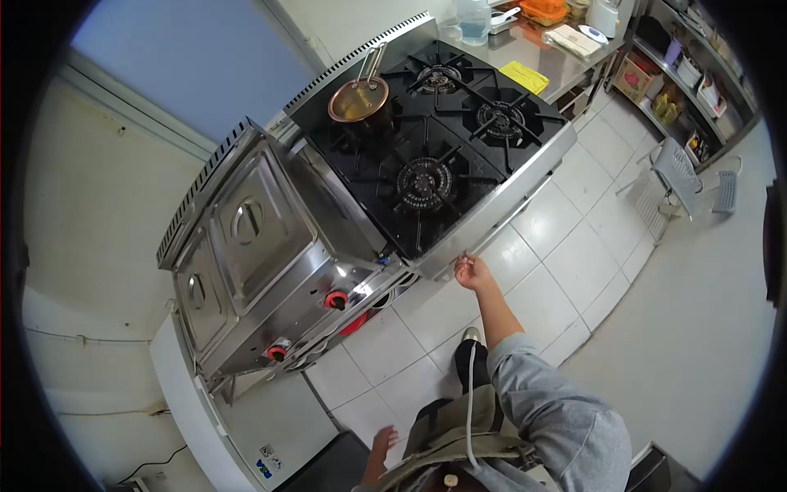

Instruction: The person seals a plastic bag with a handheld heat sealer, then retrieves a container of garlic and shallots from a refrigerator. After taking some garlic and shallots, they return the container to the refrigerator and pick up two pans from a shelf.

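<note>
At the front edge of the black gas stove (393,217), my right hand (470,272) is closed with curled fingers against the steel front panel. Whatever it grips there is hidden by the fingers. My left hand (384,443) hangs low beside my body, its fingers loosely stretched and holding nothing. On the stove's back left burner stands a copper-coloured saucepan (358,102), its handle pointing up toward the back. The front left burner (424,182) is bare, and no flame shows on it.
Left of the stove is a steel food warmer (270,246) with lidded pans and red-ringed knobs (336,300). A yellow cloth (525,77) lies at the right, near a steel counter (566,70). Farther right are a folding chair (677,174) and loaded shelves (693,82).
</note>
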{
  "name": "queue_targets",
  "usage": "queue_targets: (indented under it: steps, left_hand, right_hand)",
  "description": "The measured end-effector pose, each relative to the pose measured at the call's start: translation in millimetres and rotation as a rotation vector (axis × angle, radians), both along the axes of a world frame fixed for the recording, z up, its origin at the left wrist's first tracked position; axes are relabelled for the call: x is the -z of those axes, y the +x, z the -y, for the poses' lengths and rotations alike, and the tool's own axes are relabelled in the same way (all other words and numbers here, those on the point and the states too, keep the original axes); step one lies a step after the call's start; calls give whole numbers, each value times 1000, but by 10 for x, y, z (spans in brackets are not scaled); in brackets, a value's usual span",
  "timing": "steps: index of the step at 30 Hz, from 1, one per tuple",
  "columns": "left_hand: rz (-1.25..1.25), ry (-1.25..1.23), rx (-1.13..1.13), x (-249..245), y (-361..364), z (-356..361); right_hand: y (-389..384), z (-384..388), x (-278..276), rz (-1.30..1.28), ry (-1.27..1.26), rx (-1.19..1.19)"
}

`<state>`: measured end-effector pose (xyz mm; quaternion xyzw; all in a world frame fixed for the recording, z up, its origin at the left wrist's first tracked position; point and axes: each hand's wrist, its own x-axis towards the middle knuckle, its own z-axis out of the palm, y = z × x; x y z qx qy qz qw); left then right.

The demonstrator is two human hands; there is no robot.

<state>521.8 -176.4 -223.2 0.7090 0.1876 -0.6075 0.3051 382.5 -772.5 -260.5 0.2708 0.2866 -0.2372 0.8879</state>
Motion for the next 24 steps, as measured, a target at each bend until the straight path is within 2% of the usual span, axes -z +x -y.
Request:
queue_targets:
  steps: [1,4,6,8,9,10,11,12,13,14,16,17,20,24]
  left_hand:
    - [-219,75,8,228,60,-212]
    - [-201,236,206,124,-215,-350]
    - [-197,296,252,144,-224,-332]
    - [-171,313,258,216,-100,-225]
    - [-156,296,242,274,7,-112]
    - [-133,251,210,351,112,30]
    - [-131,85,124,435,267,129]
    - [24,111,208,191,296,546]
    - [103,2,210,222,375,699]
    - [154,22,238,307,454,912]
    - [214,16,303,321,515,1324]
    - [229,-13,337,298,541,1500]
    - [234,-118,404,247,523,1786]
    - [235,-182,490,225,413,1693]
  right_hand:
    - [2,15,-52,5,-9,4]
    - [18,82,-73,49,25,-25]
    - [124,122,-35,-49,68,0]
    - [249,78,13,-417,-191,-37]
    - [286,14,27,-427,-186,-39]
    - [316,-49,21,-708,-426,-207]
    - [325,-102,-3,-985,-668,-381]
    - [322,-113,-44,-1254,-914,-557]
    - [291,-106,-149,-1320,-1012,-643]
    - [292,-99,-79,-1325,-1004,-641]
    - [256,-128,268,-1608,-1266,-804]
    - [265,-124,95,-1648,-1262,-744]
    - [298,-109,80,-1649,-1252,-677]
    - [279,-108,60,-1597,-1286,-768]
